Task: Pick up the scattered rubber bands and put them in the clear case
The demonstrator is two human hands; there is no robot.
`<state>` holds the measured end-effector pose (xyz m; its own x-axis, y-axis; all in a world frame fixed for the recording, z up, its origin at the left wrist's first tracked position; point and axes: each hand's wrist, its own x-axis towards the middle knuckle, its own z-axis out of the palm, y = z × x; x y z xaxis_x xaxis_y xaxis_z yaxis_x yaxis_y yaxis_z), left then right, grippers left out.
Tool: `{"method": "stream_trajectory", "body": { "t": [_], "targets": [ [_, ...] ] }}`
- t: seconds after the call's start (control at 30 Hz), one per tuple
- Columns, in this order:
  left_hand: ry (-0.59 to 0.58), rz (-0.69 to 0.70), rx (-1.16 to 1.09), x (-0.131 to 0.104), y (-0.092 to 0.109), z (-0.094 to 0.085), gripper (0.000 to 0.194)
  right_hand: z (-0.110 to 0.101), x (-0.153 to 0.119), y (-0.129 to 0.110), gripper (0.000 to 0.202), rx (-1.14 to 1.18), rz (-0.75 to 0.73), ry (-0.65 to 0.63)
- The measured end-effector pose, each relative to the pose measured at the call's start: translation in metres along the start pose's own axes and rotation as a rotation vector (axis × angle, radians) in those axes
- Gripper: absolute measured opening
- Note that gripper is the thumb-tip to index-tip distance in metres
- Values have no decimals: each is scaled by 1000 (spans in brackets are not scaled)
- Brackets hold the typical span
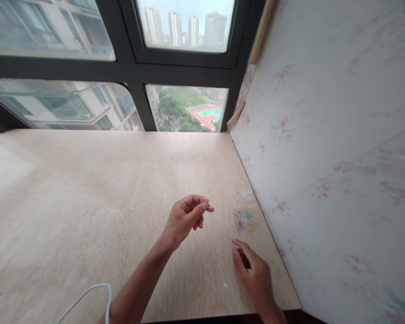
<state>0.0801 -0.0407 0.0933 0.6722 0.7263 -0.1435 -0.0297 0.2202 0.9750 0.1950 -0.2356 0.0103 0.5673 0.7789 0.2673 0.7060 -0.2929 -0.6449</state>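
Observation:
My left hand (185, 216) is closed in a pinch, held over the stone sill. A small pale-yellow ring (211, 204), thin like a little elastic band, sticks out between its thumb and forefinger. Lower and to the right, my right hand (254, 270) has its thumb and forefinger brought together; what lies between the tips, if anything, is too small to make out. Just beyond it sits a clear plastic box (236, 228) divided into compartments, with small pink, green, red and yellow loops inside. Its contents are too small to tell exactly.
Behind the box lies a clear plastic piece (245, 193), like a lid, close to the flowered wall (307, 148). A white cable (96, 286) curves near my left forearm. Dark window frames (189, 60) border the far edge of the sill (121, 180).

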Motion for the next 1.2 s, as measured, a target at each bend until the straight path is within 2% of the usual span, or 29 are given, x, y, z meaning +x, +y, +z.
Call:
{"method": "stream_trajectory", "body": {
  "t": [0.2,0.37,0.5,0.6,0.73,0.83,0.93,1.1,1.2],
  "targets": [
    [-27,29,179,10,-26,39,15,-1,-1,-1,32,64,34,-12],
    [-99,196,529,19,-40,70,15,0,0,-1,29,113,50,-14],
    [-208,372,770,24,-46,88,21,-1,1,-2,28,156,75,-9],
    [-286,394,900,27,-49,100,25,-2,2,-2,27,169,75,-10],
    [-307,395,986,28,-52,107,28,-1,2,-2,27,173,80,-27],
    [-309,397,940,25,-53,100,29,-2,1,-2,27,198,82,-43],
    [-290,391,884,19,-57,81,29,-3,1,-2,28,212,74,-47],
    [-153,373,862,3,-77,26,25,-3,1,1,28,206,50,-40],
    [-23,430,837,-10,-87,-6,23,-2,1,2,28,210,39,-36]
  ]
}}
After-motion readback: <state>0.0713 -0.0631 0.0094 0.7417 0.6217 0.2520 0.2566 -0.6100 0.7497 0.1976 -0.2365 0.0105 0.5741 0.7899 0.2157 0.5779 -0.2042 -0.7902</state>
